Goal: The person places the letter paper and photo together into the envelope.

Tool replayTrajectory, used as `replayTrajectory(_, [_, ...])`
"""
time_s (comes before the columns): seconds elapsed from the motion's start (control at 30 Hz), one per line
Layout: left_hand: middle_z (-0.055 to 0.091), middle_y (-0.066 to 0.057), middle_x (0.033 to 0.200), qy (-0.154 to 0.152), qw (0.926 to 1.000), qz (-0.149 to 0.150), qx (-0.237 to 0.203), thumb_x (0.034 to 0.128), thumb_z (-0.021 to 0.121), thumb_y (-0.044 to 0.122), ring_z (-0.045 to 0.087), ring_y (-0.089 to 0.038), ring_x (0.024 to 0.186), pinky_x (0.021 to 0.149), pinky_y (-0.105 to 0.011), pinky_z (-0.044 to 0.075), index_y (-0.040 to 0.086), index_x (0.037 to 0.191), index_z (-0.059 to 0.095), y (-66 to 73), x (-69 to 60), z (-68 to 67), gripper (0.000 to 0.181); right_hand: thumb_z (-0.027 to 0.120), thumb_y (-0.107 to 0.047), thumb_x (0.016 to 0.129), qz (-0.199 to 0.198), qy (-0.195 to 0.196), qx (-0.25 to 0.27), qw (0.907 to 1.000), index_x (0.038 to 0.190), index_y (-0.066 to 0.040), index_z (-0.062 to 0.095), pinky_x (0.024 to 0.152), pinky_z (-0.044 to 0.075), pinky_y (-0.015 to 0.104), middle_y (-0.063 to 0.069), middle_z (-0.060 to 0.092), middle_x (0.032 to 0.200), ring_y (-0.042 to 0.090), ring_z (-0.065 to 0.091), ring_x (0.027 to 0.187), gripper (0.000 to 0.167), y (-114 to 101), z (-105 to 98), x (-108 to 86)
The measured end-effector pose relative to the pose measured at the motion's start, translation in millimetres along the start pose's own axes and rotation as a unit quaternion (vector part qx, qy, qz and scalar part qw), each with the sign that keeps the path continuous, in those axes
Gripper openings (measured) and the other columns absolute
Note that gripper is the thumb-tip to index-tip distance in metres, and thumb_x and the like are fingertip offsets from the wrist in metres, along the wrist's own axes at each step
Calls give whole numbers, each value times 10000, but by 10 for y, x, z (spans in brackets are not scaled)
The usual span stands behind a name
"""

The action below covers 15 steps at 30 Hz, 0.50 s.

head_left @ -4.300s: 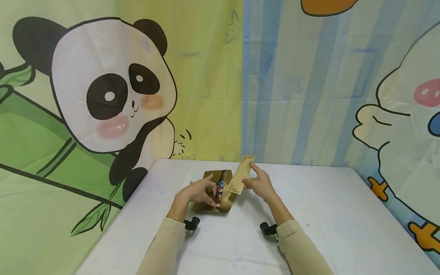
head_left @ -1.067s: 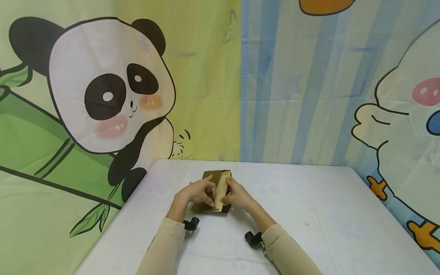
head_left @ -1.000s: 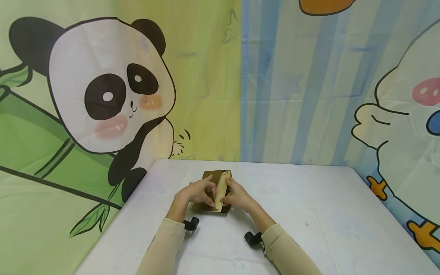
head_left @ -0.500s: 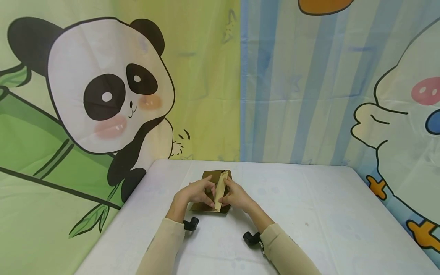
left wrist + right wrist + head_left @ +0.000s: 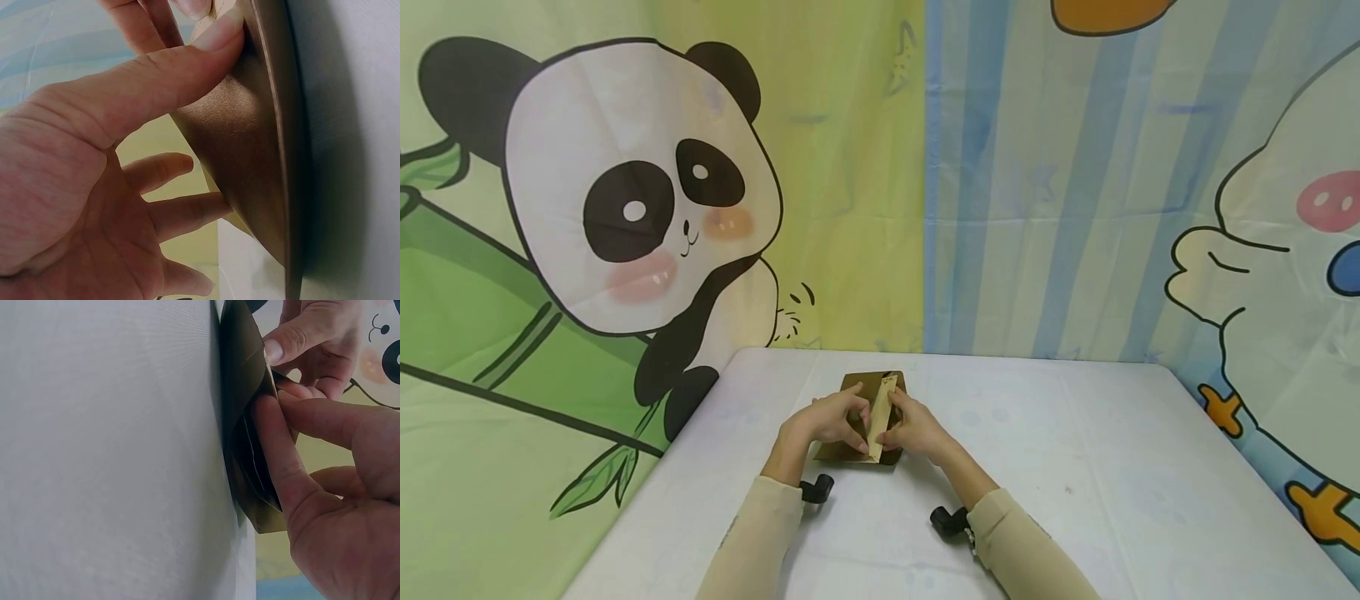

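A brown-gold envelope lies on the table with its mouth spread; the right wrist view shows a dark gap inside the envelope. Across the mouth stands a narrow cream strip of card with a patterned end, tilted. My left hand pinches the envelope's edge; in the left wrist view its thumb presses on the brown envelope while the other fingers are spread behind. From the right, my right hand pinches the card between thumb and fingers. The envelope's contents are hidden.
A white-covered table stretches around the envelope. Behind it hangs a curtain with a printed panda and blue stripes. Black wrist camera mounts sit at both cuffs.
Over four seconds, my right hand has brought the card left onto the envelope's mouth, covering the colourful contents. Within the last second the card has tilted slightly. My left hand keeps its place.
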<state>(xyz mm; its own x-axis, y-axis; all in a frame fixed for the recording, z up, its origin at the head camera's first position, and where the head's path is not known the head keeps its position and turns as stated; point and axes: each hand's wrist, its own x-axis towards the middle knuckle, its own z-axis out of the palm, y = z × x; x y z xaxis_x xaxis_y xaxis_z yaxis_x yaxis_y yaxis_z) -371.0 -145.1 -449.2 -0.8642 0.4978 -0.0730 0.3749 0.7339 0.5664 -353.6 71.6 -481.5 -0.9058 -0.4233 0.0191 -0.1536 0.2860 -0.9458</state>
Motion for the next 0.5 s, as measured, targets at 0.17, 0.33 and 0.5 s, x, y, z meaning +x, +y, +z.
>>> replayTrajectory(0.17, [250, -208, 1707, -23, 10000, -1, 24, 699, 964, 288, 322, -512, 1520, 1079, -906, 39, 246, 828, 667, 5, -2, -3, 326, 797, 76, 846, 14, 9, 98, 10000, 1628, 41, 198, 757, 652, 351, 223, 42, 1740, 214, 765, 840, 986, 9, 18, 7])
replayTrajectory(0.33, [254, -201, 1708, -37, 10000, -11, 62, 699, 965, 288, 328, -507, 1519, 1088, -901, 41, 245, 825, 668, 10, -2, -1, 326, 792, 81, 847, 48, 48, 142, 9999, 1626, 41, 209, 734, 651, 337, 237, 47, 1736, 217, 769, 810, 974, 9, 57, 18])
replayTrajectory(0.5, [257, -208, 1705, -55, 10000, 5, 66, 694, 967, 290, 321, -510, 1521, 1086, -902, 42, 250, 821, 665, 7, 1, 3, 330, 785, 98, 843, 53, 33, 157, 9999, 1621, 52, 215, 718, 651, 335, 256, 94, 1726, 232, 771, 796, 966, 5, 91, 32])
